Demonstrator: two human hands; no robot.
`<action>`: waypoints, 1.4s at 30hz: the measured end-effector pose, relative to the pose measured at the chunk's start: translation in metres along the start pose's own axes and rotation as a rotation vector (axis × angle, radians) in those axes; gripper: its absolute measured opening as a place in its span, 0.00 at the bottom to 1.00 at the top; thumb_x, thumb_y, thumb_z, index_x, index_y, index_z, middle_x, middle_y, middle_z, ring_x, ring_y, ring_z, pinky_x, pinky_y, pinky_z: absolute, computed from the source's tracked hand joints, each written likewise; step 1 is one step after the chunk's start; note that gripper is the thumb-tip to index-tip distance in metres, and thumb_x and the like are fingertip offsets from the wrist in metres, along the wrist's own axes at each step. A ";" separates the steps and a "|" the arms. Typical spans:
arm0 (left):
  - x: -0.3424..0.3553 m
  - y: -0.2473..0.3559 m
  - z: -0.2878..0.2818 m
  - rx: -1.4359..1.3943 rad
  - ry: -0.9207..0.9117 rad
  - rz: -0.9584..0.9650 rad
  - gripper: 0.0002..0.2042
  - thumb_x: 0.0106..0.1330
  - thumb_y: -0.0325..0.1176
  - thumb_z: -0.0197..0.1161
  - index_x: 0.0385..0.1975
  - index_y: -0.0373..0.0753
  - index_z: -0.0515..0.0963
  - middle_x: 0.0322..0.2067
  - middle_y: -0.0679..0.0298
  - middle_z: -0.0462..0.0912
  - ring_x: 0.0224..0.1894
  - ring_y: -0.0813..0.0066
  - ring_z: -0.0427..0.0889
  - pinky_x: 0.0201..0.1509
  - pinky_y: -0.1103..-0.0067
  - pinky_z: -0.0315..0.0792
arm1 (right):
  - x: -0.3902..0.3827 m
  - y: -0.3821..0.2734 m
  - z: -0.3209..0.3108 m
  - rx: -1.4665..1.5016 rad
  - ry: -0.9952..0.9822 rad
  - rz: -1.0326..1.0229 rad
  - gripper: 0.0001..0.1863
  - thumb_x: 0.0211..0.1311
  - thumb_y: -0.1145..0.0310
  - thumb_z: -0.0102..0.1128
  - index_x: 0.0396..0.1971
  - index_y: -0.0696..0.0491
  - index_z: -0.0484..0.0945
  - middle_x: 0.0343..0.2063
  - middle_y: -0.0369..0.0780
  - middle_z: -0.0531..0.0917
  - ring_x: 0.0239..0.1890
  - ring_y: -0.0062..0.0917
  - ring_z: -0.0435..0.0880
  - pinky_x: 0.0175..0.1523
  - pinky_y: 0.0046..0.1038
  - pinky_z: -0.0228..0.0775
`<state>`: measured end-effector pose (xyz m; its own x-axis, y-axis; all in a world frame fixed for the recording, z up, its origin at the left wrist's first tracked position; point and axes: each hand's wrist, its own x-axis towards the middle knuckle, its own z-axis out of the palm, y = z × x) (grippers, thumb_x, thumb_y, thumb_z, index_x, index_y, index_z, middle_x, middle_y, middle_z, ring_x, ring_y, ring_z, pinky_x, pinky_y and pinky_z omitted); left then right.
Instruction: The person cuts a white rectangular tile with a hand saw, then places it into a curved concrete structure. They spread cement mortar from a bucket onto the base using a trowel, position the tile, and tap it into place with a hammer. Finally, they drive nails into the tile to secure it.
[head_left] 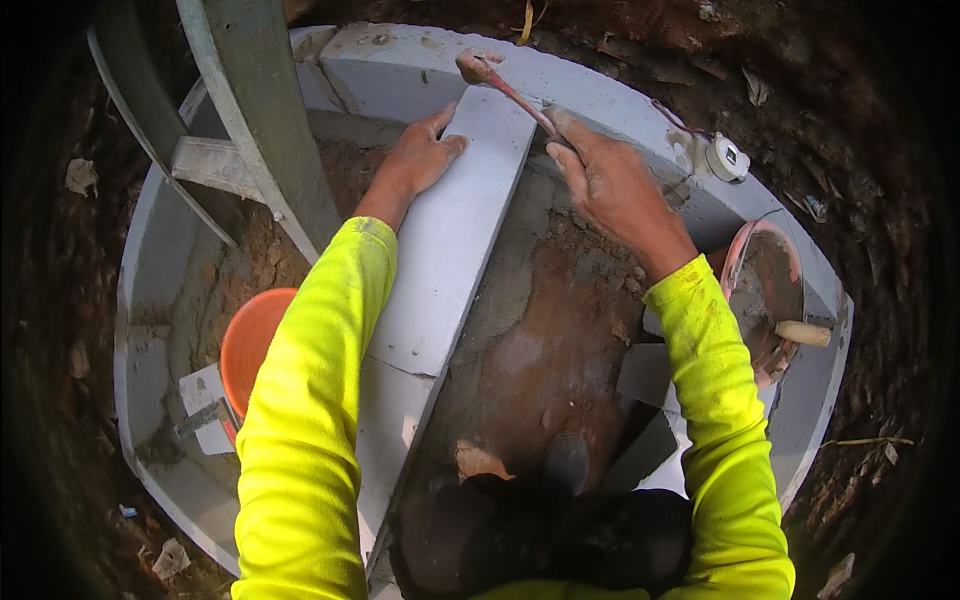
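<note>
My left hand (pixel 422 160) grips the far left edge of a long pale grey block (pixel 450 240), its thumb on the top face and its other fingers partly hidden over the side. My right hand (pixel 615 185) is closed round the handle of a hammer (pixel 515 97). The dirty reddish hammer head is above the block's far end; whether it touches is hard to tell. Against the block's near end lies another pale block (pixel 390 420), in line with it and partly covered by my left sleeve.
A low curved block wall (pixel 400 72) rings the work. Green-grey metal posts (pixel 255 110) stand at the left, near an orange bucket (pixel 248 335). A mortar-smeared bucket (pixel 765 270) with a wooden-handled tool (pixel 803 333) stands right. A round white object (pixel 727 158) rests on the wall.
</note>
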<state>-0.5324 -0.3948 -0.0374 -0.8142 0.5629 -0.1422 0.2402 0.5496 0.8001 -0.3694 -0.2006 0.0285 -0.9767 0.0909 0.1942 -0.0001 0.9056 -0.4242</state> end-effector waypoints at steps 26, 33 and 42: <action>-0.267 -0.007 -0.136 -0.779 0.505 -0.335 0.06 0.72 0.33 0.53 0.32 0.42 0.67 0.23 0.71 0.68 0.17 0.85 0.68 0.18 0.83 0.69 | -0.116 -0.109 -0.050 0.868 -0.173 0.015 0.26 0.62 0.69 0.61 0.60 0.61 0.73 0.44 0.43 0.82 0.34 0.17 0.82 0.44 0.19 0.74; -0.315 -0.214 -0.187 0.426 0.029 -0.554 0.06 0.63 0.30 0.59 0.27 0.35 0.76 0.22 0.60 0.78 0.26 0.67 0.82 0.31 0.70 0.74 | -0.141 -0.061 -0.094 0.780 0.089 0.207 0.18 0.66 0.69 0.62 0.54 0.57 0.78 0.40 0.38 0.84 0.39 0.18 0.82 0.47 0.21 0.74; -0.275 -0.216 -0.112 0.998 -0.295 -0.346 0.17 0.60 0.47 0.67 0.43 0.43 0.83 0.42 0.55 0.85 0.45 0.53 0.84 0.50 0.61 0.76 | -0.260 0.131 -0.185 -0.684 -0.048 0.435 0.18 0.55 0.72 0.65 0.48 0.54 0.81 0.45 0.43 0.84 0.49 0.41 0.80 0.53 0.40 0.71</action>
<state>-0.4194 -0.7372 -0.1063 -0.7938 0.3338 -0.5084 0.4507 0.8841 -0.1232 -0.0757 -0.0287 0.0860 -0.8674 0.4890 0.0921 0.4975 0.8477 0.1844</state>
